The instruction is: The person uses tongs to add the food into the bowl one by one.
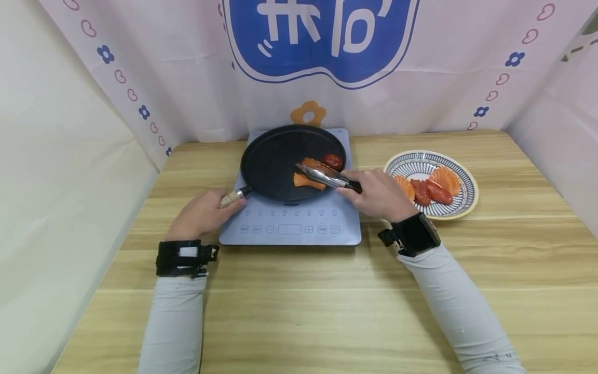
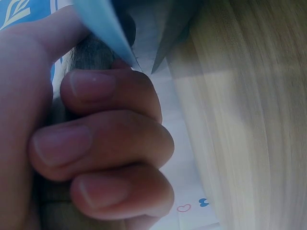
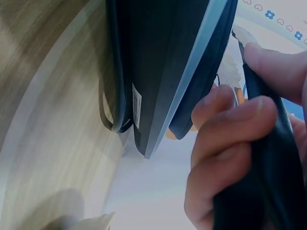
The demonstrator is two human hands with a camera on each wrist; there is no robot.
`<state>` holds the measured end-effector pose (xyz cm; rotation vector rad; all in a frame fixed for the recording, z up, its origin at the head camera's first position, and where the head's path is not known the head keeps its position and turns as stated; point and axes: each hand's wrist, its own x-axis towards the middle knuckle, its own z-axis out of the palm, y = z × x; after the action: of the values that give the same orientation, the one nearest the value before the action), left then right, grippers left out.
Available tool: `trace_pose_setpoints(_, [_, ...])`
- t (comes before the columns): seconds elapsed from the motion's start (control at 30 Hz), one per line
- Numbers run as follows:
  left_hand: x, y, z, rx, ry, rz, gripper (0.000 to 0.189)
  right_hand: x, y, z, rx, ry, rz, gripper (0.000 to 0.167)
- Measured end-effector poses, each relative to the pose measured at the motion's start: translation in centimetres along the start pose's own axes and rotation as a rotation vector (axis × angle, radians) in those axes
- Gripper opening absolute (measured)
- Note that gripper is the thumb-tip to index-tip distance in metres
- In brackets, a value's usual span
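My left hand (image 1: pixel 198 213) grips the light wooden handle (image 1: pixel 231 198) of a round black frying pan (image 1: pixel 268 161). In the left wrist view its fingers (image 2: pixel 105 143) curl around that handle. My right hand (image 1: pixel 376 195) holds metal tongs (image 1: pixel 322 175) by their black grip (image 3: pixel 276 158), seen close up in the right wrist view. The tongs' tips lie on orange pieces (image 1: pixel 303 182) in the pan, perhaps salmon; whether they pinch one cannot be told. A dark red round slice (image 1: pixel 333 161), like tomato, sits near the pan's right rim.
Under the pan is a pale induction cooktop (image 1: pixel 289 239) with a row of touch buttons. To the right, a patterned plate (image 1: pixel 473 192) bears orange slices and red sausage-like pieces (image 1: pixel 438 192). A printed curtain (image 1: pixel 196 93) hangs behind the wooden table (image 1: pixel 299 311).
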<state>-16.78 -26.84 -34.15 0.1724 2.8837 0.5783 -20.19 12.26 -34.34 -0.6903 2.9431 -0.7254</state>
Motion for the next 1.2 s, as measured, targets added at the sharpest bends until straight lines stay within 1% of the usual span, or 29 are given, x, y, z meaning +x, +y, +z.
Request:
trace_pose_setpoints(0.33, [-0.1,-0.4,0.0,-0.003,0.002,-0.010,0.051,0.1,-0.3,0.0,-0.024,0.023,-0.033,0.056])
trace_pose_setpoints(0.57, [-0.3,-0.4,-0.2,-0.004,0.001,-0.018,0.051,-0.1,-0.7,-0.2,-0.048,0.043,-0.030,0.061])
trace_pose_setpoints(0.77, [-0.4,-0.5,-0.3,-0.003,0.004,-0.012,0.051,-0.3,-0.9,-0.4,-0.044,0.076,-0.061,0.056])
trace_pose_setpoints(0.93, [-0.4,-0.5,-0.3,0.001,0.007,-0.017,0.051,-0.7,-0.9,-0.4,-0.052,0.082,-0.046,0.062])
trace_pose_setpoints(1.1, [-0.1,-0.2,0.0,-0.003,0.008,-0.011,0.051,-1.4,-0.6,-0.5,-0.087,0.100,-0.018,0.055])
trace_pose_setpoints(1.2, [0.0,0.0,0.0,-0.003,0.006,-0.017,0.051,-2.0,-0.3,-0.8,-0.092,0.102,-0.003,0.055])
